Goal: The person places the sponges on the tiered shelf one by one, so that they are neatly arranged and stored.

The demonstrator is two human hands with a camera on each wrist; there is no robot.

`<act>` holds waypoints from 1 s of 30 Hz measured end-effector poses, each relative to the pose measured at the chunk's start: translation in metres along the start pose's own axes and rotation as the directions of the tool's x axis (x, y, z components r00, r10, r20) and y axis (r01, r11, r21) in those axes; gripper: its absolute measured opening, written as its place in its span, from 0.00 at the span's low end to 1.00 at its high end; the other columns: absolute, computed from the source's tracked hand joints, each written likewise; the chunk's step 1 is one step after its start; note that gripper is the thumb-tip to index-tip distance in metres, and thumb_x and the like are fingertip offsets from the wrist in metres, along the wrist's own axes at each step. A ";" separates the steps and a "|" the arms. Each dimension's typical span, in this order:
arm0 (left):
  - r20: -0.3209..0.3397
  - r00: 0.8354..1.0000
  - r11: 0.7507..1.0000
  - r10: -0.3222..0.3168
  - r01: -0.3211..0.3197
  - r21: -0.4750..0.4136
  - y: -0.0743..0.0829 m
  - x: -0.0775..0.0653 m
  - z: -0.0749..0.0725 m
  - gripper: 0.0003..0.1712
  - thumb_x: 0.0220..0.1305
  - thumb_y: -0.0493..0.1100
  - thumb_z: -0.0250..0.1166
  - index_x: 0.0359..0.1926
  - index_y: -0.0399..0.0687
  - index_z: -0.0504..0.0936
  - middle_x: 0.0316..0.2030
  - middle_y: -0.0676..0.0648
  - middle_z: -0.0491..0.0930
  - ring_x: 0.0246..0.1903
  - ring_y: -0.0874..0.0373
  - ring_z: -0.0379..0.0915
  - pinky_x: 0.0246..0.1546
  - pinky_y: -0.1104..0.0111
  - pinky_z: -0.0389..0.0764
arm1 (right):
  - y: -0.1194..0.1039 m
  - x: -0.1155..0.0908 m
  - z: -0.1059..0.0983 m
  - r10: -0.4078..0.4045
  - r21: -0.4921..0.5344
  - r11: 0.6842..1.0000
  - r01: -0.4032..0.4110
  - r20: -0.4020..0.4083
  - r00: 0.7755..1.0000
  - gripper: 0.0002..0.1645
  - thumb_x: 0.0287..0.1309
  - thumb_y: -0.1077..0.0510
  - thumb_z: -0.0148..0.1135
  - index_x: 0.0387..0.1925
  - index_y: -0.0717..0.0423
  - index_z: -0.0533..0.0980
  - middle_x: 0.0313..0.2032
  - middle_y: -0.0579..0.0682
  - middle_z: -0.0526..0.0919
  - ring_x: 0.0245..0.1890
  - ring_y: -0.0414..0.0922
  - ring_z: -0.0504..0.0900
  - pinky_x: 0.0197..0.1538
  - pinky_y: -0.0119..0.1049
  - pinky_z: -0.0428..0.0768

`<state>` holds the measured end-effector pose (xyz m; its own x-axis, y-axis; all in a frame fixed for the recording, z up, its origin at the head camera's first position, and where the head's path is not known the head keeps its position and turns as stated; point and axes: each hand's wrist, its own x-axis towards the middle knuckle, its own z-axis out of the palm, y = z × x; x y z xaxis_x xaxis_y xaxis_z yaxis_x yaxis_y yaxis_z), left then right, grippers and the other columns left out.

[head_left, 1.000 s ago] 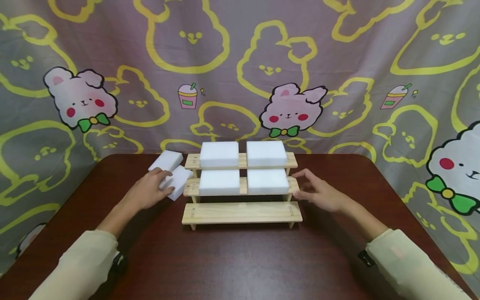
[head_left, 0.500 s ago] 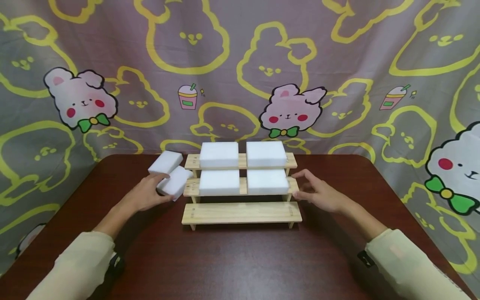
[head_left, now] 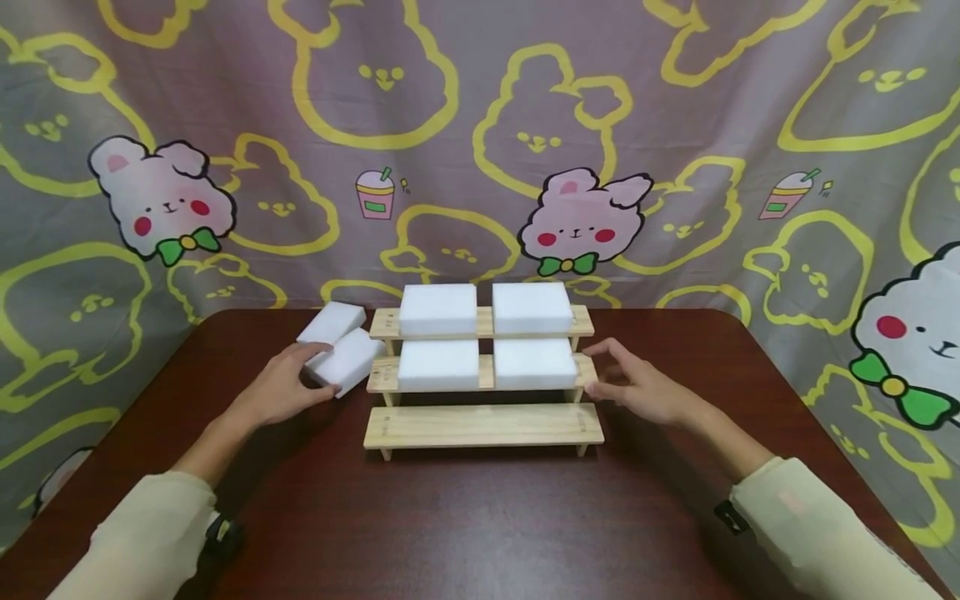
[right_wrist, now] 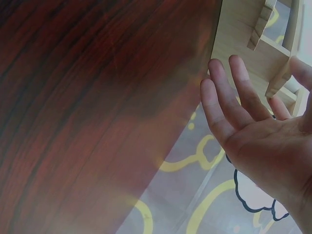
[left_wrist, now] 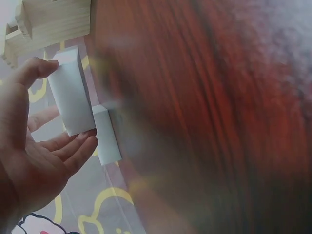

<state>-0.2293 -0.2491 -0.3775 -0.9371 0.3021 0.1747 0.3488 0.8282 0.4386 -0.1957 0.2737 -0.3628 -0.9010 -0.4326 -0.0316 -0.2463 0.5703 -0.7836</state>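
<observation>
My left hand (head_left: 281, 385) grips a white foam block (head_left: 347, 362) to the left of a wooden three-step rack (head_left: 483, 426). The left wrist view shows the thumb on one end of this block (left_wrist: 73, 92) and the fingertips at the other. Behind it lies another white foam block (head_left: 332, 322), partly covered in the left wrist view. My right hand (head_left: 647, 388) is at the right end of the rack's middle step, thumb and forefinger spread around that end. Its other fingers extend loosely past the rack's side in the right wrist view.
Two white foam blocks (head_left: 438, 308) sit on the rack's top step and two more foam blocks (head_left: 438, 364) on the middle step. The bottom step is bare wood. A dark red-brown table (head_left: 480, 525) bears everything, with a patterned curtain (head_left: 450, 125) behind.
My left hand has shifted slightly left and closed its thumb and fingers around the nearer block's ends. That block has moved a little left. My right hand stays in place.
</observation>
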 end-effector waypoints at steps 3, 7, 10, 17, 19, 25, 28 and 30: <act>-0.027 1.000 1.000 0.015 -0.016 -0.005 0.001 -0.002 -0.002 0.37 0.56 0.47 0.77 0.60 0.28 0.77 0.57 0.27 0.76 0.46 0.39 0.76 0.44 0.51 0.79 | 0.000 -0.001 0.000 0.004 -0.005 1.000 -0.004 0.000 1.000 0.32 0.71 0.54 0.64 0.68 0.56 0.61 0.50 0.62 0.83 0.46 0.53 0.86 0.44 0.49 0.82; -0.068 0.997 0.999 0.033 -0.033 -0.009 0.003 -0.005 -0.004 0.34 0.53 0.47 0.79 0.56 0.30 0.80 0.54 0.28 0.78 0.43 0.42 0.76 0.41 0.55 0.78 | 0.000 -0.001 -0.001 0.011 -0.010 1.000 -0.011 0.000 1.000 0.32 0.71 0.54 0.64 0.68 0.55 0.61 0.51 0.61 0.83 0.46 0.52 0.85 0.44 0.48 0.81; -0.093 0.995 0.999 0.041 -0.042 -0.007 0.004 -0.006 -0.005 0.33 0.51 0.46 0.79 0.55 0.31 0.82 0.53 0.29 0.78 0.44 0.41 0.75 0.42 0.54 0.77 | -0.001 -0.001 -0.001 0.011 -0.011 1.000 -0.011 0.001 1.000 0.32 0.71 0.54 0.64 0.68 0.55 0.61 0.50 0.61 0.83 0.45 0.53 0.86 0.43 0.47 0.81; -0.131 0.988 0.996 0.081 -0.086 -0.026 0.006 -0.008 -0.007 0.29 0.50 0.43 0.78 0.52 0.32 0.85 0.50 0.31 0.80 0.45 0.39 0.77 0.43 0.52 0.77 | -0.001 -0.001 -0.001 0.006 -0.018 1.000 -0.006 -0.001 1.000 0.32 0.71 0.54 0.64 0.68 0.55 0.61 0.48 0.59 0.84 0.45 0.53 0.86 0.43 0.47 0.81; -0.135 0.987 0.995 0.085 -0.090 -0.030 0.006 -0.008 -0.008 0.28 0.50 0.43 0.78 0.52 0.32 0.85 0.49 0.32 0.80 0.46 0.39 0.78 0.43 0.52 0.77 | 0.000 0.000 -0.001 0.005 -0.017 1.000 -0.005 -0.002 1.000 0.32 0.71 0.54 0.64 0.68 0.56 0.61 0.48 0.59 0.84 0.45 0.53 0.86 0.43 0.48 0.81; -0.140 0.986 0.995 0.090 -0.095 -0.026 0.007 -0.010 -0.009 0.30 0.49 0.42 0.77 0.53 0.31 0.84 0.49 0.33 0.78 0.46 0.39 0.76 0.44 0.51 0.76 | 0.000 0.001 0.000 -0.002 -0.012 1.000 0.002 -0.001 1.000 0.32 0.71 0.55 0.64 0.67 0.58 0.61 0.47 0.60 0.85 0.44 0.54 0.86 0.42 0.49 0.81; -0.140 0.987 0.996 0.080 -0.083 -0.019 0.007 -0.011 -0.012 0.31 0.49 0.42 0.77 0.54 0.32 0.83 0.50 0.31 0.77 0.47 0.37 0.75 0.46 0.48 0.76 | -0.001 0.001 0.000 -0.007 -0.015 1.000 0.007 -0.002 1.000 0.32 0.71 0.55 0.64 0.67 0.58 0.61 0.46 0.60 0.85 0.44 0.53 0.86 0.41 0.48 0.81; -0.137 0.988 0.997 0.068 -0.071 -0.012 0.008 -0.012 -0.014 0.31 0.50 0.42 0.77 0.56 0.32 0.82 0.51 0.31 0.76 0.48 0.37 0.74 0.46 0.47 0.76 | -0.001 0.001 0.000 -0.006 -0.019 1.000 0.006 -0.002 1.000 0.32 0.71 0.55 0.64 0.67 0.58 0.61 0.46 0.60 0.85 0.44 0.53 0.86 0.41 0.48 0.81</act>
<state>-0.2149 -0.2529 -0.3635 -0.9006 0.2905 0.3233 0.4142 0.7991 0.4358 -0.1962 0.2725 -0.3621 -0.9000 -0.4351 -0.0258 -0.2586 0.5807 -0.7719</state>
